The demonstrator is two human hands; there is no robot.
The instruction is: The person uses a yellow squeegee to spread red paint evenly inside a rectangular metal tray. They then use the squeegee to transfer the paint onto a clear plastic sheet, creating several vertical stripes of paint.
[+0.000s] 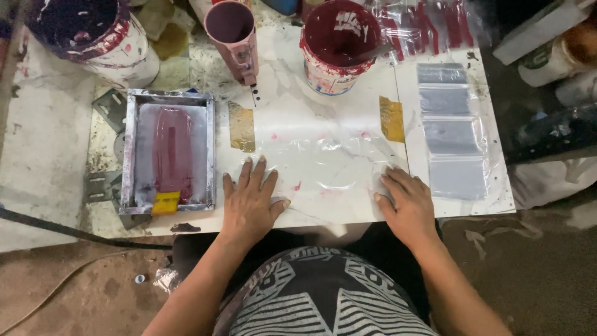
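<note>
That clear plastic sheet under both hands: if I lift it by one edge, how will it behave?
The clear plastic sheet shows wrinkles and glare, so it is probably thin, floppy and very light. It lies flat under the left hand and right hand, so it may cling to the smooth marble-pattern tabletop or slide.

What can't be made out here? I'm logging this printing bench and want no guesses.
Head view only:
- Clear film under the left hand and right hand: see-through, edges hard to trace.
- Dark paint tub: cut off by the top edge.
- Maroon bucket: depth of its contents is not visible.
- Items at right: cropped, in shadow.
</note>
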